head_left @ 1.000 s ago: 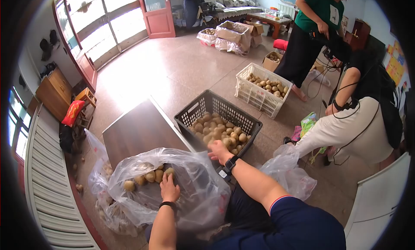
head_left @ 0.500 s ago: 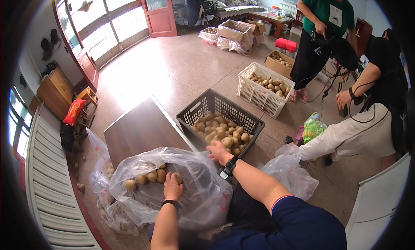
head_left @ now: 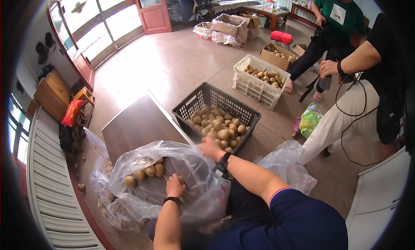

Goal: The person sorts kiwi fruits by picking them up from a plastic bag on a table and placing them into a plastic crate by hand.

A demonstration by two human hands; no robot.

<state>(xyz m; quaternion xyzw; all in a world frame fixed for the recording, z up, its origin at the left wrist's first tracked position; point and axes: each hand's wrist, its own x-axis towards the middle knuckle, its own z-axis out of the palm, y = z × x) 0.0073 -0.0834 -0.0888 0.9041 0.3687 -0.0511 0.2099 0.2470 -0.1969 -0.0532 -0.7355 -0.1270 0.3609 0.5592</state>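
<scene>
My left hand (head_left: pixel 176 188) is inside a clear plastic bag (head_left: pixel 203 191), its fingers curled around a brown kiwifruit (head_left: pixel 181 180) that shows at the fingertips. Left of it lies a short row of kiwifruit (head_left: pixel 149 170) in the bag. At the bag's raised upper right edge, my right hand (head_left: pixel 212 149) appears to grip the plastic; its fingertips are partly hidden. Just beyond that hand stands a black slatted crate (head_left: pixel 253 126) part-filled with kiwifruit (head_left: pixel 223 134).
A brown board (head_left: pixel 140 129) lies left of the crate. Behind are a white crate (head_left: pixel 259 92) and a cardboard box (head_left: pixel 272 59) of fruit. Two people stand at right, near dangling cables (head_left: pixel 341 137). A radiator (head_left: pixel 52 185) is at left; another plastic bag (head_left: pixel 289 168) lies at right.
My left hand has drawn slightly away from the row, with the kiwifruit at its fingertips. My right hand has shifted a little left. The people at right have changed posture; the view has tilted slightly.
</scene>
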